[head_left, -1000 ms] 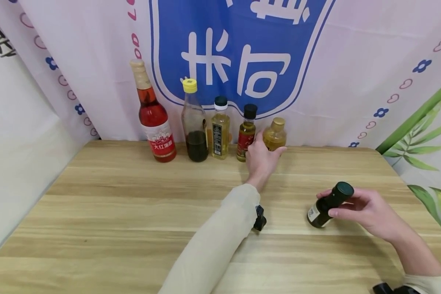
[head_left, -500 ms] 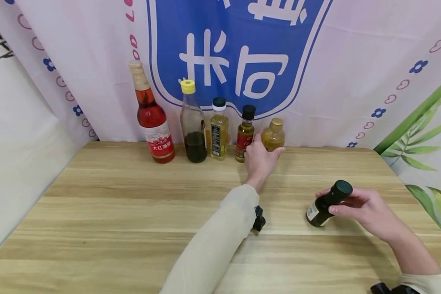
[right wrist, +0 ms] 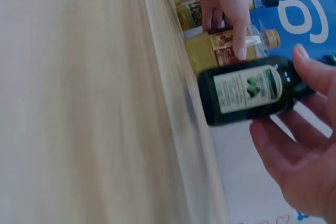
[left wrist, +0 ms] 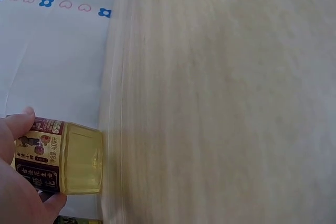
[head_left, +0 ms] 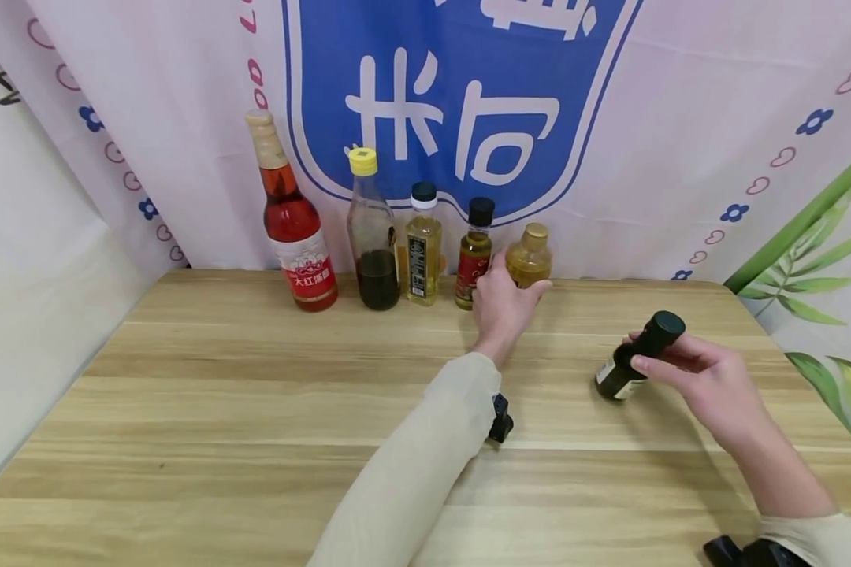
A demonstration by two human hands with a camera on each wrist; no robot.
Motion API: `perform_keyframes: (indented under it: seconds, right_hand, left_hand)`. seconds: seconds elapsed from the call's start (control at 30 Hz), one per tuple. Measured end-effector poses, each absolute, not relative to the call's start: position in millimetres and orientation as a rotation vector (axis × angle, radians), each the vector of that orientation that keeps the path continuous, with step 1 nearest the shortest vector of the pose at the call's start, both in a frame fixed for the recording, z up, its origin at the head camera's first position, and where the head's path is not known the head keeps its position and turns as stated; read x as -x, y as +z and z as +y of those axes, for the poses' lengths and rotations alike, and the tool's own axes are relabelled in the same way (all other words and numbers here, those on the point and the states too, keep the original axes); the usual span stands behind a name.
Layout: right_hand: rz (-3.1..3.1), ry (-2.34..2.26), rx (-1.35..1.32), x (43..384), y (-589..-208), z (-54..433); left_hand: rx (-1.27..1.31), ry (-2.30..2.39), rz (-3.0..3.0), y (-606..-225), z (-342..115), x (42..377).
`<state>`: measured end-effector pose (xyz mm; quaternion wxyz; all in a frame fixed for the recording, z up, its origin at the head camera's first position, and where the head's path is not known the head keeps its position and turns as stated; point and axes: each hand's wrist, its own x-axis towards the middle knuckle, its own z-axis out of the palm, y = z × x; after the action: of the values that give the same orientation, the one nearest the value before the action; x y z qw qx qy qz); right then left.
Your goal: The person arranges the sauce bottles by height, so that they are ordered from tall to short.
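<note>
At the back of the table, my left hand (head_left: 503, 307) grips a squat bottle of yellow oil (head_left: 528, 260) with a gold cap. Its brown and cream label and clear lower part show in the left wrist view, thumb and fingers on either side of the oil bottle (left wrist: 84, 158). Further right and nearer, my right hand (head_left: 709, 378) holds a small dark green bottle (head_left: 620, 374) by its upper part, tilted with its dark cap to the right. The pale label with green fruits on this dark bottle (right wrist: 247, 90) faces the right wrist camera.
Left of my left hand stand a red-labelled oil bottle (head_left: 472, 264), a clear bottle of pale oil (head_left: 423, 260), a yellow-capped bottle of dark liquid (head_left: 377, 276) and a tall bottle of red vinegar (head_left: 301, 236). A printed curtain (head_left: 667, 157) hangs behind the wooden table (head_left: 220, 425).
My right hand has moved forward, toward the back of the table, with the dark green bottle. My left hand stays on the yellow oil bottle, with no visible shift.
</note>
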<state>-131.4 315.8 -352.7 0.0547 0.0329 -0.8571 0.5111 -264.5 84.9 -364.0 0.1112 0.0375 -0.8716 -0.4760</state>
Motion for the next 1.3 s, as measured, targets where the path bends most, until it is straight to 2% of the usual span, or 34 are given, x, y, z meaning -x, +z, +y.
perform_keyframes:
  seconds: [0.23, 0.77, 1.3]
  right_hand:
    - [-2.570, 1.522, 0.151, 165, -348, 294]
    - [-2.491, 1.603, 0.283, 239, -351, 269]
    - [-2.547, 1.337, 0.427, 250, -352, 255]
  left_hand:
    - [-0.110, -1.386, -2.555, -364, 86, 265]
    - [-0.093, -1.378, -2.547, -364, 86, 264]
    - [-0.100, -1.410, -2.558, -363, 85, 265]
